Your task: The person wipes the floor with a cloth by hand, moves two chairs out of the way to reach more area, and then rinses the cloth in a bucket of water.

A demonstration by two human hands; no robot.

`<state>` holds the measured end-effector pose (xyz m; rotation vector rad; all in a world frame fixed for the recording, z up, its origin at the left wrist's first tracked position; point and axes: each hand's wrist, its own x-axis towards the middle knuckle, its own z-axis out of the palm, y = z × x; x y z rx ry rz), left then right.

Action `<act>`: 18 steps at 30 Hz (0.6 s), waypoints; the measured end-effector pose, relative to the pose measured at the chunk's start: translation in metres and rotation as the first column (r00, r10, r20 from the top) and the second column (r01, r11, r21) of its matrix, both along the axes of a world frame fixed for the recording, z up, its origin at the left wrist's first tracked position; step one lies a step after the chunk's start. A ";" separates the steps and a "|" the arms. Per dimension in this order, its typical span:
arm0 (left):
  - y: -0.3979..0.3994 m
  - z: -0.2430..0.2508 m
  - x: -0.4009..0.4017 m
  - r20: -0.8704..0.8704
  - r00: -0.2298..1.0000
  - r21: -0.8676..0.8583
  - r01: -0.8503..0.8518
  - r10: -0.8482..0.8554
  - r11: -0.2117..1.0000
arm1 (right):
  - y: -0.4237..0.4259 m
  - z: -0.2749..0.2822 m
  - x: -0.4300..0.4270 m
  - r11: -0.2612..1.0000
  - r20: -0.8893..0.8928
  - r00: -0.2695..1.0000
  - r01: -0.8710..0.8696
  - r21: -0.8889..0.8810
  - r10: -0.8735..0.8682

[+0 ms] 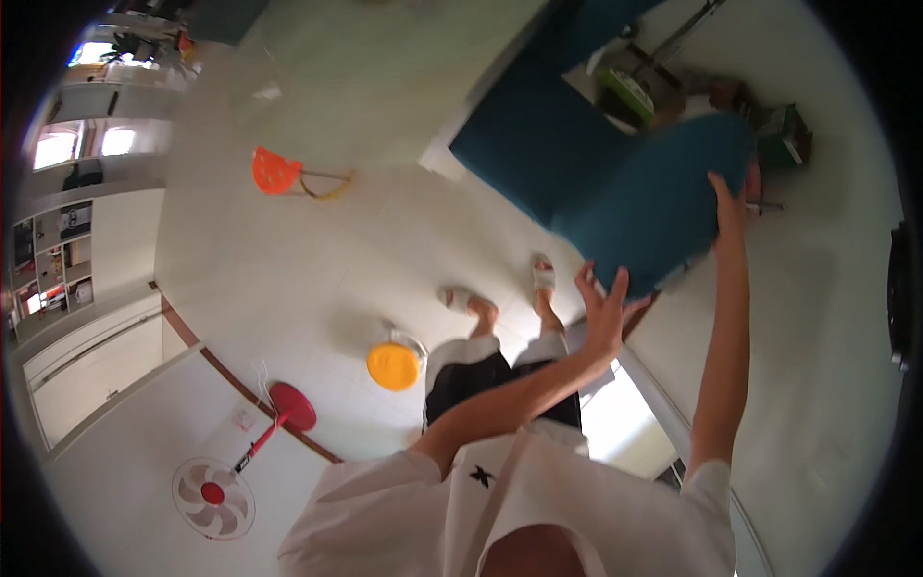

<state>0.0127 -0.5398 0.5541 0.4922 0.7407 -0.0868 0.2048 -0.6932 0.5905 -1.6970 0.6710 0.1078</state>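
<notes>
A large teal fabric cushion (pixel 656 209) hangs tilted above a matching teal sofa (pixel 548 137). My right hand (pixel 727 198) grips its far right edge, with the fingers on the upper face. At the near corner is my left hand (pixel 606 306), fingers spread against the cushion's edge; part of its grip is hard to see. The cushion's left side overlaps the sofa seat, and its outline is slightly blurred. Whether it rests on the sofa cannot be told.
Behind my left side stand a yellow round stool (pixel 393 366) and a red-and-white pedestal fan (pixel 213 494). An orange chair (pixel 276 172) is farther left on the tiled floor. Boxes (pixel 784 137) lie beyond the cushion against the wall. My feet in sandals (pixel 543 272) are near the sofa.
</notes>
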 end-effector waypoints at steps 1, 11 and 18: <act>-0.009 0.010 0.018 -0.030 0.999 -0.021 -0.033 0.033 0.999 | -0.004 0.000 0.018 0.999 0.018 0.999 -0.039 -0.012 0.039; 0.033 0.002 0.112 -0.017 0.941 0.163 -0.331 0.338 0.929 | 0.073 -0.011 0.112 0.963 0.085 0.966 -0.251 0.102 0.243; 0.168 -0.047 0.090 0.187 0.972 0.313 0.079 -0.143 0.947 | 0.130 -0.019 0.147 0.961 0.148 0.965 -0.238 0.143 0.217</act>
